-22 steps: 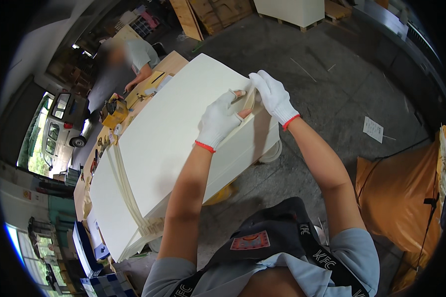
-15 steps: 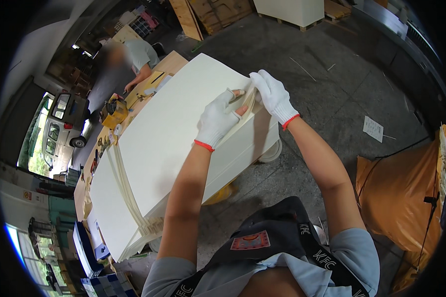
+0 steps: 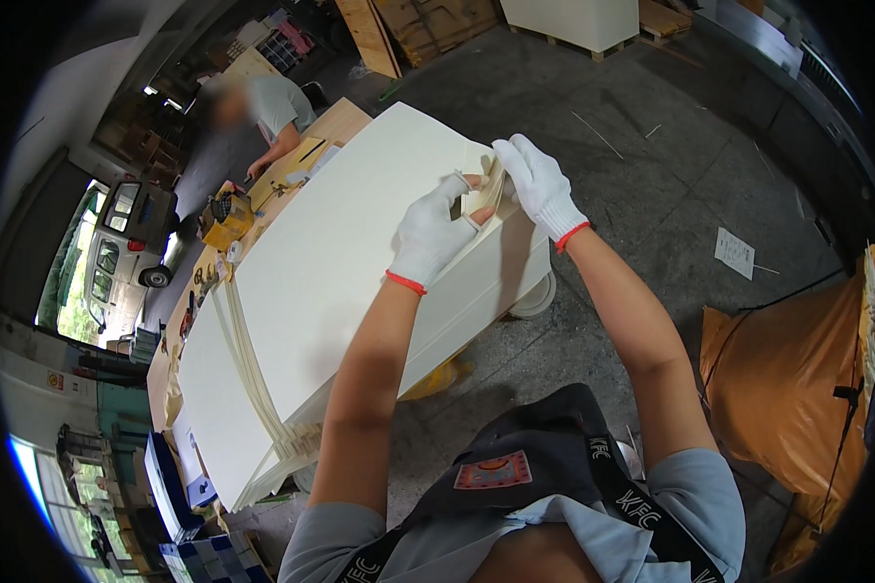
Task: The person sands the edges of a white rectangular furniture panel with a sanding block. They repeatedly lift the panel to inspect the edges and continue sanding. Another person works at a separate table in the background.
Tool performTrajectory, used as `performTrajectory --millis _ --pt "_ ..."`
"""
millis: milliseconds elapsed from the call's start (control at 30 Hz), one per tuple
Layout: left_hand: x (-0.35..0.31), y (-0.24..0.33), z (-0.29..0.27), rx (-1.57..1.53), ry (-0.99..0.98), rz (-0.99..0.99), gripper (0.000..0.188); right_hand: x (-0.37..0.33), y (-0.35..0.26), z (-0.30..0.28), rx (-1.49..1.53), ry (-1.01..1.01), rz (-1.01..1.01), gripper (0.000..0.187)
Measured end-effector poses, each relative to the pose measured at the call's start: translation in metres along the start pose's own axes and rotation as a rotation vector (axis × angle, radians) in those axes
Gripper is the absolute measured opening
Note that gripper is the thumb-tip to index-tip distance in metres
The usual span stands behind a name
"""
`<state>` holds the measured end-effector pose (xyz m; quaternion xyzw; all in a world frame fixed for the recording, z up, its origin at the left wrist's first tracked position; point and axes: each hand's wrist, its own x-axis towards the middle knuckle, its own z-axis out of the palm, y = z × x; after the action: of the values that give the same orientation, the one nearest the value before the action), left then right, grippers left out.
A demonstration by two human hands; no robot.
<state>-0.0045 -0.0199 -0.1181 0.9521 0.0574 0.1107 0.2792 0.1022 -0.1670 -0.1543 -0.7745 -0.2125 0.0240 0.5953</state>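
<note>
A tall stack of large white sheets (image 3: pixel 331 233) reaches diagonally across the middle of the view. At its far right corner, several sheet edges bend up and fan apart between my hands. My left hand (image 3: pixel 430 231), in a white glove with bare thumb and fingertip, grips these lifted edges, its thumb against them. My right hand (image 3: pixel 535 183), gloved in white with a red cuff, is closed around the corner from the outer side. Its fingertips are partly hidden behind the sheets. Farther left, a bundle of sheet edges (image 3: pixel 248 360) stands fanned across the stack.
Left of the stack, a wooden table (image 3: pixel 335 121) bears tools and a yellow box (image 3: pixel 226 222); a co-worker (image 3: pixel 280 105) leans over its far end. An orange-wrapped load (image 3: pixel 783 379) stands at the right. A paper (image 3: pixel 734 253) lies on the floor.
The sheet edges between my hands have shifted, and a dark gap now shows beside my left thumb. Both hands stay at the corner, almost unmoved.
</note>
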Motion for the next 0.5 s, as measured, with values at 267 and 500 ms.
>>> performTrajectory --millis 267,500 --pt "0.002 0.0 -0.002 -0.079 -0.028 -0.05 0.048 0.0 0.004 0.0 0.031 0.022 -0.007 0.055" --pt "0.005 -0.018 0.01 -0.081 0.075 0.002 0.035 0.001 0.005 0.003 0.011 0.031 -0.001 0.058"
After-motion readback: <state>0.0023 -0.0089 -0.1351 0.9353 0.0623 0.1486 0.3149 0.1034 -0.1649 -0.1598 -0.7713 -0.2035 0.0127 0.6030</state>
